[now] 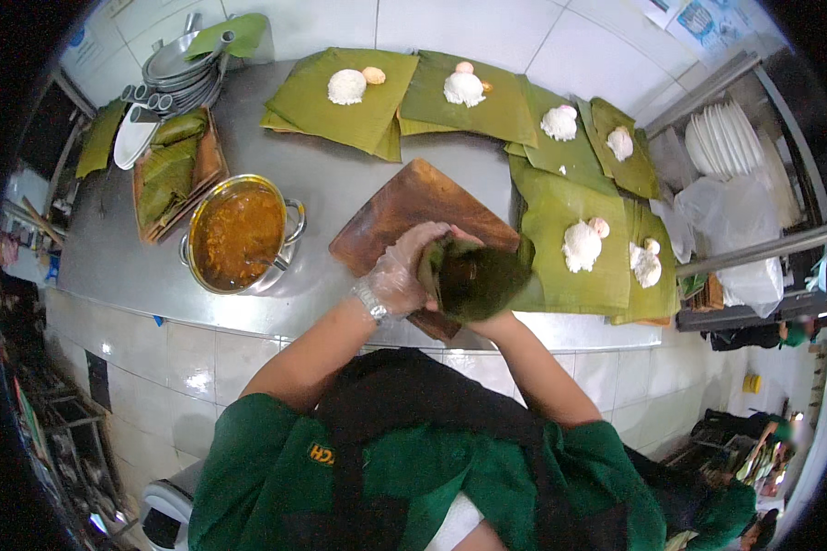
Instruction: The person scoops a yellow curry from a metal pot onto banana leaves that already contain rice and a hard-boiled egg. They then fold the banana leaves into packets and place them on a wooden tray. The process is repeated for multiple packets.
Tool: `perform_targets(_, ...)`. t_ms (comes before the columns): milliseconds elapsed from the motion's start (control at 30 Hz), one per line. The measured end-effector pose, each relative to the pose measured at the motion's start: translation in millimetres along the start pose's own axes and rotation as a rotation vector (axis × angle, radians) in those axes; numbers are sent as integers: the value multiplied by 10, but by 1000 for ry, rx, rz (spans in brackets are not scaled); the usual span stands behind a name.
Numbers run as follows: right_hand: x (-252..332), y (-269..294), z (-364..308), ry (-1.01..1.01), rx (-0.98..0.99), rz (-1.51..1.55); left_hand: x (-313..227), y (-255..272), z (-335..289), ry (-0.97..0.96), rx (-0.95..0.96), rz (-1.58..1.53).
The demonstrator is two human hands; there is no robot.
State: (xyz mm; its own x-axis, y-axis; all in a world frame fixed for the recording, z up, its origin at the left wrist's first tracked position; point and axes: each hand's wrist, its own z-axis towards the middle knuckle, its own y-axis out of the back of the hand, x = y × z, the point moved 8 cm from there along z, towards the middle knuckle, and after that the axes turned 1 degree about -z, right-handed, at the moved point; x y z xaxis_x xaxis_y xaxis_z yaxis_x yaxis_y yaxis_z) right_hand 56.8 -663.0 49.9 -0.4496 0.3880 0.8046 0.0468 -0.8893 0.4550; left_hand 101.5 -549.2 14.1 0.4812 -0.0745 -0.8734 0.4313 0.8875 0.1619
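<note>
Over a brown square wooden board (413, 207), I hold up a dark green banana-leaf parcel (478, 280) between both hands. My left hand (402, 274), in a clear plastic glove, is closed around the parcel's left side. On its right and near side, the parcel covers most of my right hand (492, 323); its fingers are largely hidden, but the hand supports the parcel. The contents of the folded leaf cannot be seen. To the right lie banana leaves (547, 262), with a rice mound (582, 246) and an egg on top.
A steel pot (239, 234) of orange-brown stew with a utensil stands left. Behind it, a wooden tray (216, 165) holds wrapped leaf parcels (170, 179) near stacked pans (179, 73). Several rice-topped leaves (294, 92) line the back. White plates (721, 138) sit on a right-hand rack.
</note>
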Motion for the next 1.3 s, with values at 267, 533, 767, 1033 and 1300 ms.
perform_targets(267,375,356,-86,332,37,-95,-203,-197,173,-152,355,430)
perform_targets(533,329,419,-81,49,-22,158,-281,-319,239,-91,526,510)
perform_targets(767,-143,380,12,-269,236,-19,-96,-414,117,-31,587,628)
perform_targets(1033,-634,210,90,-608,205,353,11,-297,-27,148,225,407)
perform_targets(1300,-977,38,95,-817,534,372,-170,-248,-33,-104,53,357)
